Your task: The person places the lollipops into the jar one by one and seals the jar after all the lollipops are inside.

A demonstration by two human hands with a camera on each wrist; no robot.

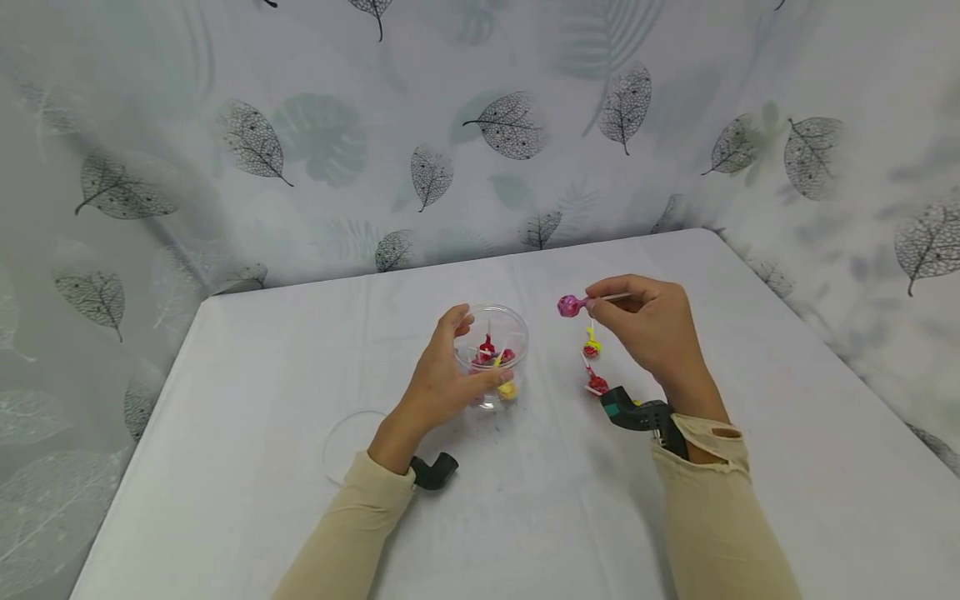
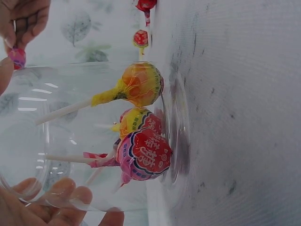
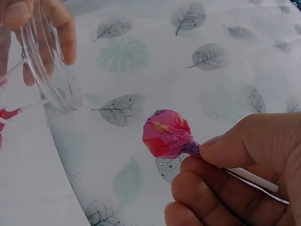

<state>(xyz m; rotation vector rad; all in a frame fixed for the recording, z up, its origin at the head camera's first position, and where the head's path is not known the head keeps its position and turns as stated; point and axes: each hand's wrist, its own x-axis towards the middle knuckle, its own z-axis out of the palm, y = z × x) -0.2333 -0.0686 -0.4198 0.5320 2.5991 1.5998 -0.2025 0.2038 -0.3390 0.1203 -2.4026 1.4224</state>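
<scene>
My left hand (image 1: 435, 385) grips a clear plastic jar (image 1: 489, 404) standing on the table, thumb on the near side and fingers round the far side. Several wrapped lollipops lie inside, among them a yellow one (image 2: 141, 84) and a pink-and-red one (image 2: 146, 155), their white sticks slanting toward the open mouth. To the right of the jar and above the table, my right hand (image 1: 651, 323) pinches a pink lollipop (image 1: 568, 306) just behind its candy head. Its head points toward the jar, and the stick runs back under the fingers.
On the table below my right hand lie a yellow-and-red lollipop (image 1: 592, 347) and a red one (image 1: 597, 384). Another bit of yellow shows beside the right wrist camera (image 1: 633, 412). A clear round lid (image 1: 327, 446) lies left of the jar, partly behind my left forearm. Leaf-patterned cloth (image 1: 322, 208) hangs behind the table.
</scene>
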